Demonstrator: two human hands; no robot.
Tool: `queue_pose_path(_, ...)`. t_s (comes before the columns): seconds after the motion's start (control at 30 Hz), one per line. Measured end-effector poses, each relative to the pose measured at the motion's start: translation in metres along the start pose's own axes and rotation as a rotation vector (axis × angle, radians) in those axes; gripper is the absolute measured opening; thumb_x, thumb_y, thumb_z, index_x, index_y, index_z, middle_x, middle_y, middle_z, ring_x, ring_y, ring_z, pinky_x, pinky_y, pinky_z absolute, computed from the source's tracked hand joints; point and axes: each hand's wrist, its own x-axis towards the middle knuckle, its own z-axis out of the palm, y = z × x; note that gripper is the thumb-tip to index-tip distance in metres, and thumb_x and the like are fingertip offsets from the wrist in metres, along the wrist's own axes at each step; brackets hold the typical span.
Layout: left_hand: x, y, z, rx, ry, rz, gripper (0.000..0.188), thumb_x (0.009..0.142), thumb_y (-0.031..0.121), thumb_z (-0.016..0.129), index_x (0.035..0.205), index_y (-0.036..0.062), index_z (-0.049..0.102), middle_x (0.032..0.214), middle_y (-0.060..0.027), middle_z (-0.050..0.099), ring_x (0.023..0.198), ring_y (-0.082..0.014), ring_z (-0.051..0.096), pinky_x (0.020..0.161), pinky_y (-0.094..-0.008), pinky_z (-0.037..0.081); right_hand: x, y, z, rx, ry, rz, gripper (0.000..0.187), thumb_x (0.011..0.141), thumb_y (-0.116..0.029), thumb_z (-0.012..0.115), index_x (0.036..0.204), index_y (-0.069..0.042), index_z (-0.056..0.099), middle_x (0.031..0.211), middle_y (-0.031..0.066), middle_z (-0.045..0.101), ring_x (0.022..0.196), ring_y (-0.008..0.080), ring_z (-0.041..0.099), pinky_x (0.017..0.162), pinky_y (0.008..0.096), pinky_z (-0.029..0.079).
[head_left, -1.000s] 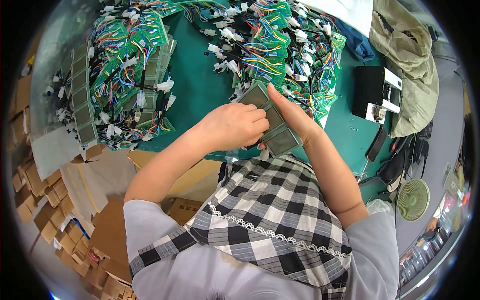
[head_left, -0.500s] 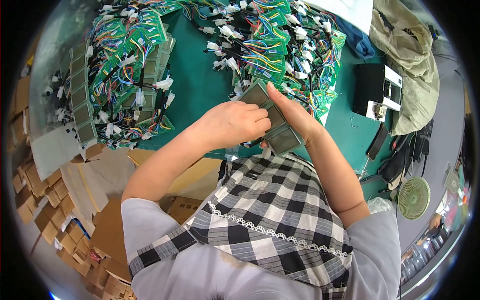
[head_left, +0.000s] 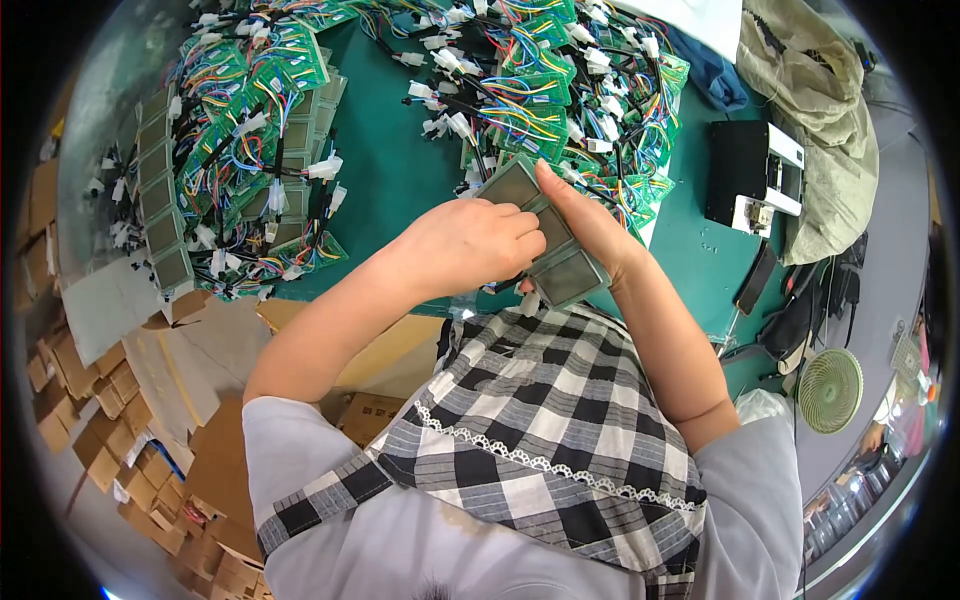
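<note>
A circuit board panel with several grey display screens (head_left: pixel 568 275) is held at a slant above the near edge of the table. My right hand (head_left: pixel 597 232) grips it along its right side, thumb on the upper face and fingers underneath. Across its left part lies my left hand (head_left: pixel 478 240), fingers curled in and closed; whatever they pinch is hidden. A white connector (head_left: pixel 530 303) hangs below the panel's near end.
Green circuit boards (head_left: pixel 530 95) with coloured wires and white plugs are heaped ahead. More wired boards (head_left: pixel 250 85) and screen panels (head_left: pixel 165 220) lie left on the green table (head_left: pixel 385 165). At right are a black-and-white device (head_left: pixel 745 175), a phone-like black slab (head_left: pixel 753 278) and a green fan (head_left: pixel 830 390).
Both hands and the panel stay nearly in place. The left fingers have shifted very slightly to the right over the panel.
</note>
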Motion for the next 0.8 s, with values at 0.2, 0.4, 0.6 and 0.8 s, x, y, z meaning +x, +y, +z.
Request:
queue_pose_path(0.2,-0.0019,-0.0007,-0.0008,-0.09,-0.005,-0.022,0.017,0.079,0.015,0.069,0.077,0.0077,0.054,0.078,-0.0045,0.053,0.075,-0.0203,0.061,0.065,-0.0354,0.052,0.0009,0.0032,-0.0005,-0.012,0.022,0.01,0.07,0.095,-0.066,0.046,0.111,0.0,0.062,0.087,0.0184,0.069,0.06,0.0291,0.07,0.047,0.0391,0.06)
queue_pose_path(0.4,-0.0021,-0.0009,0.001,-0.052,-0.002,-0.007,0.018,0.079,0.017,0.07,0.077,0.0079,0.055,0.079,-0.004,0.053,0.077,-0.0204,0.061,0.066,-0.0356,0.053,0.0037,0.0035,-0.004,0.091,-0.024,0.024,0.069,0.094,-0.066,0.047,0.113,-0.002,0.062,0.089,0.018,0.069,0.059,0.0294,0.069,0.047,0.0393,0.06)
queue_pose_path(0.6,-0.0022,-0.0015,0.0015,-0.054,-0.064,-0.016,0.017,0.08,0.017,0.07,0.078,0.008,0.056,0.079,-0.0039,0.054,0.078,-0.0205,0.061,0.066,-0.0353,0.053,0.0019,0.0036,0.0004,0.047,0.058,0.033,0.07,0.093,-0.067,0.049,0.11,-0.001,0.063,0.089,0.0179,0.069,0.059,0.0286,0.069,0.048,0.0393,0.06)
queue_pose_path(0.8,-0.0017,-0.0042,0.0036,-0.066,-0.1,-0.004,0.017,0.081,0.017,0.069,0.078,0.0081,0.056,0.078,-0.0043,0.054,0.078,-0.0207,0.061,0.066,-0.0354,0.053,0.0,0.0024,0.0006,-0.027,0.053,0.029,0.07,0.093,-0.067,0.049,0.108,-0.001,0.064,0.09,0.0174,0.069,0.06,0.0281,0.069,0.049,0.0391,0.06)
